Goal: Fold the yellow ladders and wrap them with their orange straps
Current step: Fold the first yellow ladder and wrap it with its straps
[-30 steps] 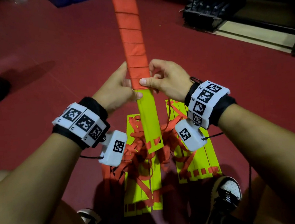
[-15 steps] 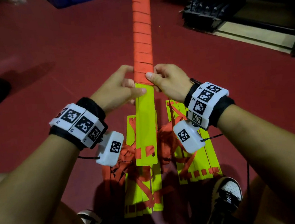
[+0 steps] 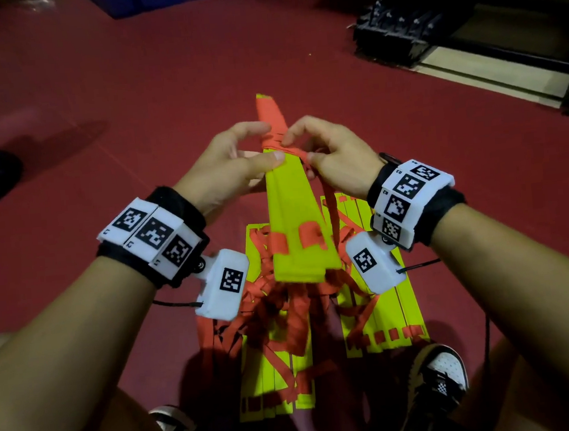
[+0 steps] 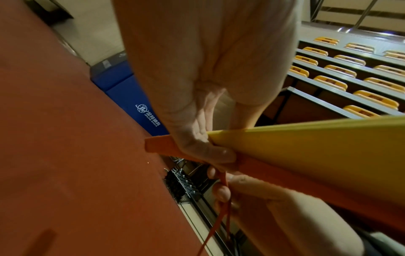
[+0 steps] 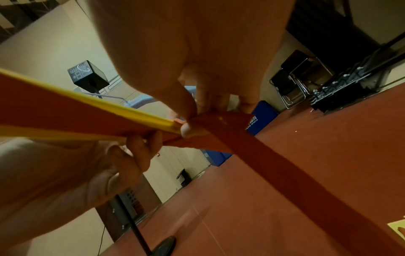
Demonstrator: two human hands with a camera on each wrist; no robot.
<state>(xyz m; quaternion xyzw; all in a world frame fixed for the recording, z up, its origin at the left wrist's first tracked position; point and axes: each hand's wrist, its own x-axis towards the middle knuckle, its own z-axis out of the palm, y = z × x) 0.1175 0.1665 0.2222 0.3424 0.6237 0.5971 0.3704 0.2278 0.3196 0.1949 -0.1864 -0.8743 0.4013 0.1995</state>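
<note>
Since earlier, nearly all the strap (image 3: 269, 113) has been gathered. Left hand (image 3: 227, 165) and right hand (image 3: 333, 156) pinch the ladder (image 3: 293, 214) above the floor (image 3: 127, 91). Folding's ending; wrapping probably follows.

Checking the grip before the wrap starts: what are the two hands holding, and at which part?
Both hold the folded yellow ladder bundle at its far end: left hand pinches the top there, right hand pinches the orange strap beside it.

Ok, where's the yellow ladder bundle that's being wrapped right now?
In the head view the folded yellow ladder bundle is centre frame, held off the floor between the left hand and right hand, above the ladders on the floor.
</note>
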